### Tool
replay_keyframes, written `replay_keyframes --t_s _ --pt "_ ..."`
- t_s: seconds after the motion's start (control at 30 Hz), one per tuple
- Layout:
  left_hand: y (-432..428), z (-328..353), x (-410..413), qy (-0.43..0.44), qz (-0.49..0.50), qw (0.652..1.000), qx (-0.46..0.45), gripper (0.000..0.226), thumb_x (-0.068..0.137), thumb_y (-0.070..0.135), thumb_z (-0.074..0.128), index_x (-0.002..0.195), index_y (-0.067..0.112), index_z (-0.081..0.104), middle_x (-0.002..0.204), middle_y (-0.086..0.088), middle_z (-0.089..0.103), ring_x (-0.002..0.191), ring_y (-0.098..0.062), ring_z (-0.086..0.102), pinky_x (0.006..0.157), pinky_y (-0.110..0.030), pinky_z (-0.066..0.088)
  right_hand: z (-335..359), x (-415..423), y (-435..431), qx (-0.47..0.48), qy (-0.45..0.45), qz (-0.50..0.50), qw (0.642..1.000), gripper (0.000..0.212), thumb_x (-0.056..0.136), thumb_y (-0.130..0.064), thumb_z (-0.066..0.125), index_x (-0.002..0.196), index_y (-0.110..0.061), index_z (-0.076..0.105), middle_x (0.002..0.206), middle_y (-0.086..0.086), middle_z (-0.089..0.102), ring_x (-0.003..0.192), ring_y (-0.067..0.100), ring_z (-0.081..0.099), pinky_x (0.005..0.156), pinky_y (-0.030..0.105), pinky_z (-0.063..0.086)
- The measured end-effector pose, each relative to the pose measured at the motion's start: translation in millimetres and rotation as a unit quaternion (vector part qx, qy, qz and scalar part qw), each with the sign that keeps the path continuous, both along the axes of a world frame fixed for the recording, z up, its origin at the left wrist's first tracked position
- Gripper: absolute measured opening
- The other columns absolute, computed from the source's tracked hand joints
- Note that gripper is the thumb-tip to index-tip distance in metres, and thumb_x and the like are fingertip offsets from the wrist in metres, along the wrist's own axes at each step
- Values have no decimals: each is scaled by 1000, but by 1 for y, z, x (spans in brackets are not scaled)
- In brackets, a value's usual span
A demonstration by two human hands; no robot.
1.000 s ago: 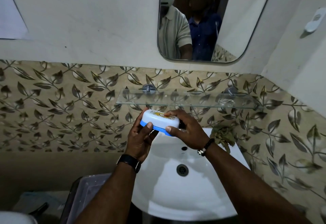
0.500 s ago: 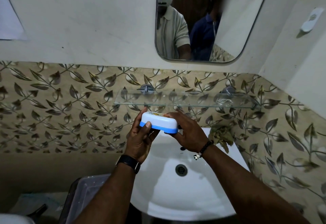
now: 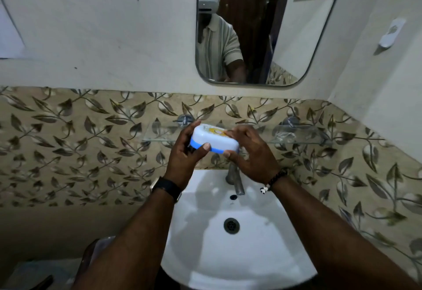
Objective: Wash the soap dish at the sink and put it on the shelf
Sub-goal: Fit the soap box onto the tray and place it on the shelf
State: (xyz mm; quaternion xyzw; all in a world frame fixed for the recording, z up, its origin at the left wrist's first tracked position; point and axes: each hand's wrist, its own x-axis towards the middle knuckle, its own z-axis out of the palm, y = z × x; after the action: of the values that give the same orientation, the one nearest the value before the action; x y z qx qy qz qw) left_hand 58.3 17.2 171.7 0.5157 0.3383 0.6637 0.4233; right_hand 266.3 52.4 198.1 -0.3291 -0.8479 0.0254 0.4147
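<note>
The soap dish (image 3: pixel 214 140) is a closed oval box with a white lid, a yellow label and a blue base. Both hands hold it in the air above the tap, level with the front edge of the glass shelf (image 3: pixel 303 135). My left hand (image 3: pixel 186 157) grips its left end, thumb on the blue rim. My right hand (image 3: pixel 250 153) holds its right end, fingers on the lid. Below them is the white sink (image 3: pixel 251 255) with its metal tap (image 3: pixel 235 180).
A mirror (image 3: pixel 285 27) hangs above the shelf and reflects a person in a striped shirt. A white fitting (image 3: pixel 390 36) sticks out of the right wall. A dark bin (image 3: pixel 96 253) stands at the sink's lower left. Leaf-patterned tiles cover the wall behind the shelf.
Both hands have lifted the soap dish up from over the basin to the level of the shelf edge. The tap, hidden before, now shows below the hands.
</note>
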Motion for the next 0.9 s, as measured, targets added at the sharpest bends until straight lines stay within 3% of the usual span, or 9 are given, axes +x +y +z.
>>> replay_keyframes --t_s 0.07,0.17,0.37,0.57,0.77,0.83,0.9 --pt "17 11 5 82 45 996 11 57 83 13 78 135 23 57 132 -2 62 119 -18 61 93 -34 55 10 14 17 10 -10 -26 1000 52 90 -43 65 131 -11 60 125 11 53 117 20 53 92 32 52" --pt "46 22 14 219 115 968 44 58 77 30 84 130 23 61 130 2 62 116 -12 60 95 -35 55 19 34 44 7 -36 -58 998 55 90 -47 61 134 -14 57 132 10 53 122 22 52 95 36 52" --pt "88 35 37 384 194 901 51 65 77 46 79 135 23 58 137 -2 61 126 -21 53 104 -39 45 17 43 81 -51 -45 -130 989 54 89 -30 70 138 -15 54 143 10 50 129 27 50 106 42 46" --pt "106 17 42 543 228 808 10 64 84 56 66 141 30 51 130 -1 65 114 -26 60 88 -37 52 -5 42 102 -173 -77 -145 971 55 93 -18 64 145 -24 46 160 5 31 144 24 35 119 33 30" --pt "110 8 40 583 243 775 14 69 88 58 58 148 29 41 134 -6 63 115 -29 60 90 -41 51 -10 41 94 -174 -43 -131 975 59 97 -17 58 150 -28 36 164 3 21 148 19 25 119 34 30" --pt "104 6 42 563 256 785 51 67 88 55 60 146 24 45 135 -9 61 119 -31 57 92 -44 50 -16 48 89 -138 4 -141 980 55 98 -19 54 150 -25 38 161 6 28 146 18 26 118 30 28" --pt "92 0 51 530 270 793 131 57 90 46 63 140 20 54 130 -12 61 117 -34 56 91 -44 50 -26 60 80 -71 63 -191 977 40 99 -16 51 140 -16 51 148 11 45 136 21 39 114 33 35"
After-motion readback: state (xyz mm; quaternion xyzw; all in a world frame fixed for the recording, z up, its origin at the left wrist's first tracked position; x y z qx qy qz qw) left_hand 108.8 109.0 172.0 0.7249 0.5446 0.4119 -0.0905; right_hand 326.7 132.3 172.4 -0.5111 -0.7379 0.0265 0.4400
